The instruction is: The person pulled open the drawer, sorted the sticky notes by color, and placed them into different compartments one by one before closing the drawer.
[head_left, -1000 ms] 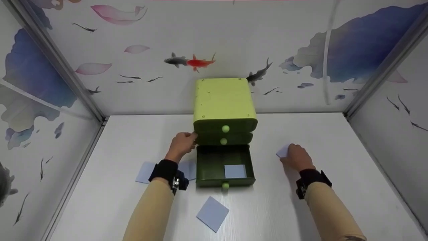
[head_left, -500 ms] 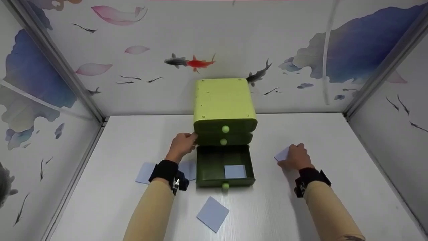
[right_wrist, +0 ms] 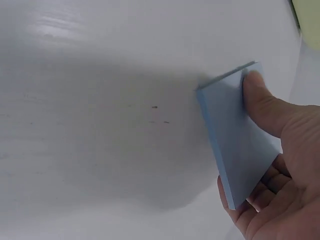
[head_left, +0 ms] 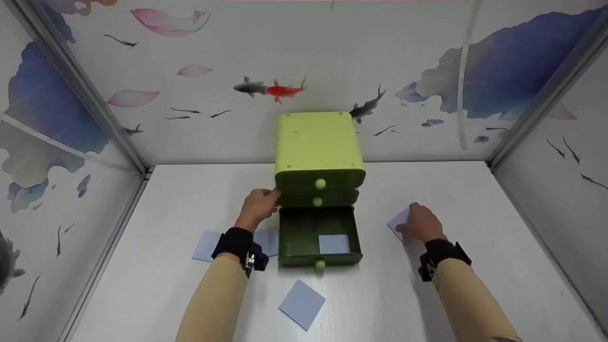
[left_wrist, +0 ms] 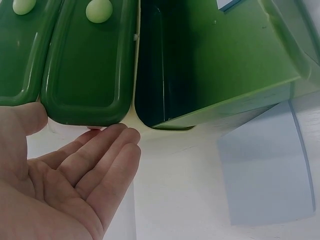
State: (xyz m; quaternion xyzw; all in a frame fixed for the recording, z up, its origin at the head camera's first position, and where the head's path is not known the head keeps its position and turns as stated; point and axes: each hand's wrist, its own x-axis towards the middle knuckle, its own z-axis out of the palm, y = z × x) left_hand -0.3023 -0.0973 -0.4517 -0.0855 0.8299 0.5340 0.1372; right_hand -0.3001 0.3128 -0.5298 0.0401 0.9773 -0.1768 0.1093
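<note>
A small green three-drawer cabinet (head_left: pixel 318 140) stands against the back wall, its bottom drawer (head_left: pixel 299 242) pulled out. Inside that drawer lies a light-blue sticky note pad (head_left: pixel 333 243). At the cabinet's left side, my left hand (head_left: pixel 258 208) rests beside the middle drawer; the left wrist view shows its thumb at the drawer fronts and its fingers fairly straight. To the right, my right hand (head_left: pixel 422 222) holds another light-blue sticky note pad (right_wrist: pixel 235 135), thumb on one face and fingers behind it, tilted close to the table.
One blue pad (head_left: pixel 302 304) lies on the table in front of the drawer. More blue paper pieces (head_left: pixel 206 244) lie left of the drawer, partly hidden by my left wrist. Painted walls with metal frame edges enclose the white table (head_left: pixel 370 304).
My right hand's grip on the pad has shifted slightly, and the pad has edged a little to the left. My left hand and the cabinet stay put.
</note>
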